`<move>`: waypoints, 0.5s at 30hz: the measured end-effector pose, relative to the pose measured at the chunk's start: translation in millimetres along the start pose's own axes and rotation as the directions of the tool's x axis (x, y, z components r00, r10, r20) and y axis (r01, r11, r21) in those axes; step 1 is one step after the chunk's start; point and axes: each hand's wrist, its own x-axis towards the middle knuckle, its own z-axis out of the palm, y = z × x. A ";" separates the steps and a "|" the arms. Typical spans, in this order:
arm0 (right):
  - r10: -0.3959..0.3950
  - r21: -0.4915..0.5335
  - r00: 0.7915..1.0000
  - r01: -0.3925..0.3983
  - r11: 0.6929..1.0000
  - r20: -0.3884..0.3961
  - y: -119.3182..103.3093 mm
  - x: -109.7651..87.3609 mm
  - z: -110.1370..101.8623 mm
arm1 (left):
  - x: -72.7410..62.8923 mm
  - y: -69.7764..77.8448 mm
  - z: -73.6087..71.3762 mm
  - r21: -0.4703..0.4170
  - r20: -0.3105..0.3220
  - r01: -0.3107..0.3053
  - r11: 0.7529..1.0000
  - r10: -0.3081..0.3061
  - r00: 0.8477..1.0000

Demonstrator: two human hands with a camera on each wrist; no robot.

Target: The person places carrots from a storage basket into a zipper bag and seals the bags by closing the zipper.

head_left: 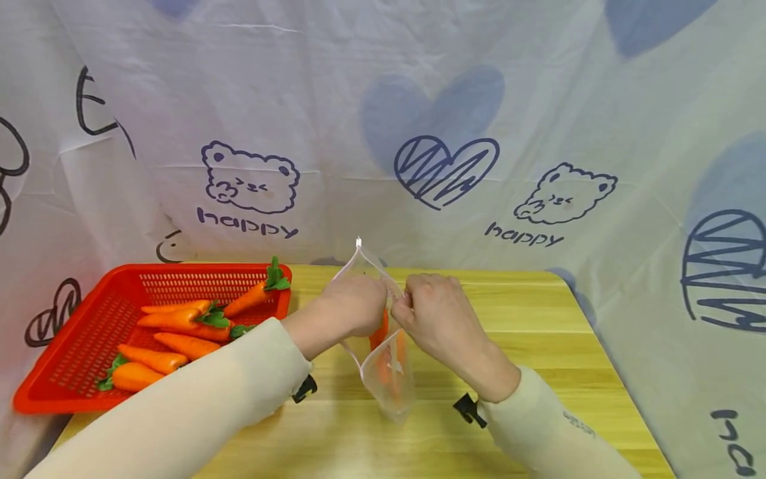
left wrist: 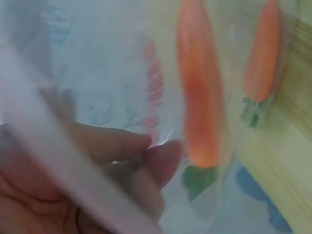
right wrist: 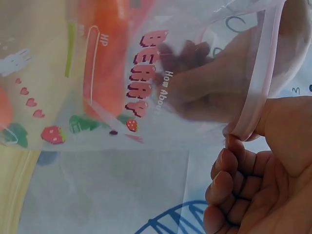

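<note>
Clear bag (head_left: 374, 379), over the table (head_left: 532, 326), two carrots (left wrist: 200, 97) inside, blurred through the film, right hand (head_left: 439, 319) pinching its rim (right wrist: 261, 68), left hand (head_left: 353, 303) within, fingers loosely bent beside one carrot, left sleeve (head_left: 203, 399) hiding part of the red basket (head_left: 84, 332).

Bag (right wrist: 139, 78) at the hands (head_left: 354, 305) (head_left: 443, 319): "BERRY", "HP", "How Abou", cut short
Cloth (head_left: 341, 143) beyond the hands: "happy", twice

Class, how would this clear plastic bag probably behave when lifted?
The bag is probably floppy: it looks thin and see-through. The carrots inside would likely make it sag. Its rim probably flexes easily, judging by its angular, spread-open shape.
</note>
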 end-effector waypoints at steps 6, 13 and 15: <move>0.067 -0.062 0.997 -0.065 0.996 0.042 10.2 -0.5 -6.9 | -28.5 -29.7 -11.1 -0.047 -0.204 0.024 0.999 -0.034 0.978; 0.136 -0.035 0.988 -0.134 0.990 0.077 19.0 2.1 -19.4 | -43.1 -65.7 -17.5 -0.105 -0.106 0.095 0.990 -0.106 0.989; 0.140 -0.032 0.987 -0.138 0.990 0.080 20.2 2.1 -20.9 | -39.9 -67.5 -16.6 -0.141 -0.077 0.057 0.988 -0.069 0.995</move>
